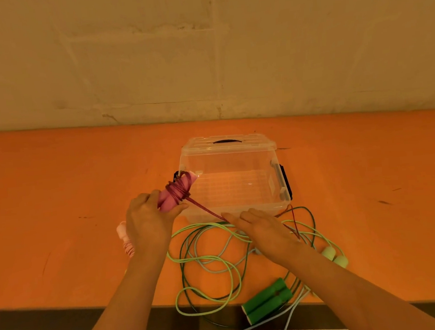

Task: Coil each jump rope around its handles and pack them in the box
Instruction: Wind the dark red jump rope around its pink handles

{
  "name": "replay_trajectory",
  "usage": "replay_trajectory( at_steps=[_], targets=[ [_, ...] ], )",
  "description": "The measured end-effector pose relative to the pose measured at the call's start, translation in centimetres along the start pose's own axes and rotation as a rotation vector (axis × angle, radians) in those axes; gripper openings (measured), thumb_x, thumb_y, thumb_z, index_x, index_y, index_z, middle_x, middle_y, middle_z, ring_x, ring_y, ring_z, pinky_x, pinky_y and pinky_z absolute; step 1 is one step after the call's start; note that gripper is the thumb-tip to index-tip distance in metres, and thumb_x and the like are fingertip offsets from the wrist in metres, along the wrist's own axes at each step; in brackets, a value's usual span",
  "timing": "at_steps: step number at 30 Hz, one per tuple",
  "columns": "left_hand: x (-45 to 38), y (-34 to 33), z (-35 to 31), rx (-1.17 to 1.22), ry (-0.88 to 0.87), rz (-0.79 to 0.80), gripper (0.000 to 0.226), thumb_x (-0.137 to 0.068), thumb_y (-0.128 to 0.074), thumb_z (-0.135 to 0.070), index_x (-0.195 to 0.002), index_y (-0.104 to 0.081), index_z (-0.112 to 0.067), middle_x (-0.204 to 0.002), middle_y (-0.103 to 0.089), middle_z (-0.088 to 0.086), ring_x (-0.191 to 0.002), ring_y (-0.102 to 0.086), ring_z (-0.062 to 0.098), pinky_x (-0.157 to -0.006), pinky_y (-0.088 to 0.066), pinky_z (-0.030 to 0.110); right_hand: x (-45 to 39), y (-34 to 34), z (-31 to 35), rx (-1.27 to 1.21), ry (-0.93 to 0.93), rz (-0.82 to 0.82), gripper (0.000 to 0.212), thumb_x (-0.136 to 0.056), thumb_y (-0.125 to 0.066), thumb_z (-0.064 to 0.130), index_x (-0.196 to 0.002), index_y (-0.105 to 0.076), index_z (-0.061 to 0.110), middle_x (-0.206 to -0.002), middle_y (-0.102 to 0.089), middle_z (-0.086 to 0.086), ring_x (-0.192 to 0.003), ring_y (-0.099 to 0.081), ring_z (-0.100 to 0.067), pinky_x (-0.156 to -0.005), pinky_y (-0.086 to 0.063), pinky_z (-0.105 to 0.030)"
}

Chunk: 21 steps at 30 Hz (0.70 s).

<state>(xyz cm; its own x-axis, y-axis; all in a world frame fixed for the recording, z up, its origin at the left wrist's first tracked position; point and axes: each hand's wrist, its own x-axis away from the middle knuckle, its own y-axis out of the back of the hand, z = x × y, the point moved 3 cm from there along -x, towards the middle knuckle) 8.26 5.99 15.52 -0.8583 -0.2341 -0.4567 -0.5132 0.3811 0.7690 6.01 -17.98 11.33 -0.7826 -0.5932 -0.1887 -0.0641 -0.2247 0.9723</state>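
My left hand (148,219) grips a pair of pink handles (175,194), held together with several turns of dark red rope (179,191) wound around them. The rope runs taut down to my right hand (261,229), which pinches it near the fingertips; its loose end trails to the right. A clear plastic box (277,178) stands open just beyond both hands, with nothing inside. Loose green and pale blue ropes (208,259) lie tangled below my hands. Dark green handles (267,301) rest at the table's front edge. Light green handles (335,257) peek out beside my right forearm.
The box lid (227,142) leans behind the box. Another pale pink rope bundle (125,239) lies on the orange table (58,203), partly hidden by my left wrist. A plain wall rises behind the table. Some rope loops hang over the front edge.
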Motion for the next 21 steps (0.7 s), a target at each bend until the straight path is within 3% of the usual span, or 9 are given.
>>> replay_trajectory(
  at_steps=[3, 7, 10, 11, 12, 13, 14, 17, 21],
  targets=[
    [-0.1, -0.1, 0.2, -0.048, 0.021, 0.023, 0.054, -0.052, -0.087, -0.046, -0.069, -0.061, -0.002, -0.067, -0.055, 0.014, -0.069, -0.053, 0.032, -0.052, -0.031, 0.031, 0.0, 0.3, -0.1, 0.088, 0.024, -0.101, 0.104, -0.045, -0.074, -0.003, -0.14, -0.035, 0.018, -0.083, -0.054, 0.002, -0.074, -0.051, -0.018, -0.062, -0.039, -0.027],
    [-0.2, 0.3, 1.1, -0.107, 0.076, 0.052, 0.057, -0.054, -0.087, -0.047, -0.072, -0.063, 0.002, -0.065, -0.054, 0.019, -0.067, -0.053, 0.036, -0.051, -0.028, 0.032, 0.3, 1.2, -0.3, 0.176, 0.028, -0.305, 0.068, -0.064, -0.056, -0.003, -0.129, -0.047, 0.017, -0.079, -0.054, -0.001, -0.076, -0.039, -0.018, -0.066, -0.026, -0.026],
    [0.1, 0.2, 1.0, -0.154, 0.067, 0.089, 0.06, -0.053, -0.086, -0.049, -0.07, -0.063, 0.004, -0.064, -0.053, 0.02, -0.066, -0.053, 0.037, -0.051, -0.028, 0.033, 0.5, 1.7, -0.5, 0.111, 0.018, -0.342, 0.073, -0.044, -0.079, 0.001, -0.111, -0.053, 0.012, -0.077, -0.059, -0.002, -0.071, -0.051, -0.02, -0.061, -0.031, -0.025],
    [0.2, 0.2, 0.8, -0.16, 0.072, 0.099, 0.06, -0.054, -0.085, -0.05, -0.07, -0.062, 0.004, -0.065, -0.053, 0.02, -0.067, -0.053, 0.037, -0.052, -0.028, 0.033, 0.5, 1.8, -0.4, 0.073, 0.017, -0.341, 0.069, -0.046, -0.083, 0.006, -0.108, -0.053, 0.011, -0.078, -0.061, -0.003, -0.068, -0.056, -0.02, -0.058, -0.037, -0.026],
    [0.1, 0.3, 0.7, -0.155, 0.089, 0.103, 0.061, -0.055, -0.084, -0.051, -0.071, -0.062, 0.003, -0.066, -0.053, 0.02, -0.068, -0.053, 0.036, -0.052, -0.029, 0.033, 0.5, 1.8, -0.3, 0.052, 0.014, -0.369, 0.053, -0.059, -0.08, 0.011, -0.105, -0.053, 0.011, -0.077, -0.062, -0.003, -0.065, -0.059, -0.021, -0.054, -0.041, -0.026],
    [0.1, 0.3, 0.6, -0.141, 0.109, 0.102, 0.06, -0.057, -0.083, -0.052, -0.072, -0.063, 0.003, -0.066, -0.053, 0.019, -0.069, -0.053, 0.036, -0.052, -0.029, 0.033, 0.4, 1.9, -0.2, 0.038, 0.007, -0.394, 0.028, -0.077, -0.069, 0.019, -0.101, -0.055, 0.011, -0.075, -0.063, -0.002, -0.063, -0.06, -0.02, -0.05, -0.044, -0.025],
    [-0.1, 0.3, 0.6, -0.122, 0.126, 0.096, 0.059, -0.058, -0.083, -0.052, -0.072, -0.063, 0.002, -0.067, -0.053, 0.018, -0.069, -0.052, 0.035, -0.052, -0.029, 0.033, 0.3, 2.0, -0.1, 0.028, -0.012, -0.416, 0.017, -0.089, -0.055, 0.027, -0.095, -0.059, 0.011, -0.072, -0.063, -0.002, -0.06, -0.06, -0.019, -0.047, -0.045, -0.024],
    [-0.5, 0.4, 0.8, -0.089, 0.182, 0.072, 0.057, -0.059, -0.082, -0.054, -0.074, -0.064, -0.001, -0.067, -0.052, 0.014, -0.068, -0.052, 0.034, -0.051, -0.03, 0.033, -0.1, 1.1, 0.1, 0.004, -0.068, -0.368, 0.048, -0.1, -0.032, 0.044, -0.083, -0.066, 0.013, -0.067, -0.064, 0.001, -0.056, -0.06, -0.016, -0.042, -0.045, -0.023],
    [-0.6, 0.4, 1.1, -0.111, 0.215, 0.071, 0.057, -0.06, -0.082, -0.052, -0.075, -0.064, 0.0, -0.065, -0.046, 0.01, -0.066, -0.05, 0.032, -0.051, -0.029, 0.032, 0.2, 1.0, 1.6, -0.106, 0.103, -0.282, 0.049, -0.103, -0.027, 0.041, -0.095, -0.068, 0.015, -0.074, -0.067, 0.002, -0.063, -0.062, -0.015, -0.047, -0.048, -0.027]
  ],
)
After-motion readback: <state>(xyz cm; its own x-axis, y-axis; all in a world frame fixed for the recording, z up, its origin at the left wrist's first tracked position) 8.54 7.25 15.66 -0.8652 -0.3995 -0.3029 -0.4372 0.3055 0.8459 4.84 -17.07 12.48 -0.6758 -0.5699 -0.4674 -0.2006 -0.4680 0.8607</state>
